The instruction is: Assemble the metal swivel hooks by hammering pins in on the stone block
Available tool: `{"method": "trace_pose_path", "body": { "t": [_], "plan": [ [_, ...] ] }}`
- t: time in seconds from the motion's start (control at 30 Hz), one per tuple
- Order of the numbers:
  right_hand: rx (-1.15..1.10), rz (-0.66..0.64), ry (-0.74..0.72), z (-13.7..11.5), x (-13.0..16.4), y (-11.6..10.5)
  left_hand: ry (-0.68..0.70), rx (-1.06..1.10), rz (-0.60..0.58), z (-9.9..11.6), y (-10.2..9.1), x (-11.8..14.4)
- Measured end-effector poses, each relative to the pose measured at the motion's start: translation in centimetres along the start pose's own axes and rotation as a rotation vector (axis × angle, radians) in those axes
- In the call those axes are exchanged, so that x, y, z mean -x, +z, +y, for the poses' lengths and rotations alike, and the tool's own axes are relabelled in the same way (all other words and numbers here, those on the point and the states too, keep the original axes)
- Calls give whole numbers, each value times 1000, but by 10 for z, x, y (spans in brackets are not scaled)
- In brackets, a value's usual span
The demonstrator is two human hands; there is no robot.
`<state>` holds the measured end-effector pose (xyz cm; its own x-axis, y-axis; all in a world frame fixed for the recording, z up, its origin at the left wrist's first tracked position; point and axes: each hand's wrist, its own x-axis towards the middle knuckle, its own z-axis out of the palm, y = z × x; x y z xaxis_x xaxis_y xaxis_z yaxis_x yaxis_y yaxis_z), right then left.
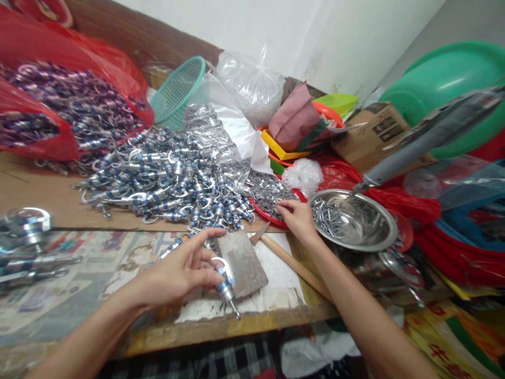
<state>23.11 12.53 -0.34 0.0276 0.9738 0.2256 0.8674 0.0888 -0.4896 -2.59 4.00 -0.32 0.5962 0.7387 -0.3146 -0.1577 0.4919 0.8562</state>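
My left hand (pixel 179 271) pinches a blue and silver swivel hook (pixel 224 287) over a flat grey metal block (pixel 242 263) near the table's front edge. My right hand (pixel 299 218) reaches into a red tray (pixel 272 197) of small silver metal parts, fingertips curled on the pieces; whether it grips one is hidden. A big heap of the same blue and silver hooks (pixel 173 176) lies just beyond both hands.
A steel bowl (pixel 355 221) of small pins stands right of the red tray. A wooden-handled hammer (pixel 288 258) lies beside the block. Red bags of purple hooks (pixel 59 105), a teal basket (pixel 177 92), clear plastic bags and a cardboard box (pixel 374 131) crowd the back.
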Motion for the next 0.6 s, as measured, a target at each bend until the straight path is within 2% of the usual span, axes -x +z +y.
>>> {"method": "trace_pose_path", "body": {
  "t": [0.17,0.3,0.43,0.6],
  "plan": [
    [-371,-273,-189,-58,65,-10,24,1,21,-1,2,1],
    [-364,-261,-283,-92,108,-4,62,19,32,-4,2,2],
    [-296,-223,-276,-100,117,7,74,24,13,-5,1,2],
    [-186,-278,-466,-87,111,-1,80,3,13,-5,0,1]
  ]
}}
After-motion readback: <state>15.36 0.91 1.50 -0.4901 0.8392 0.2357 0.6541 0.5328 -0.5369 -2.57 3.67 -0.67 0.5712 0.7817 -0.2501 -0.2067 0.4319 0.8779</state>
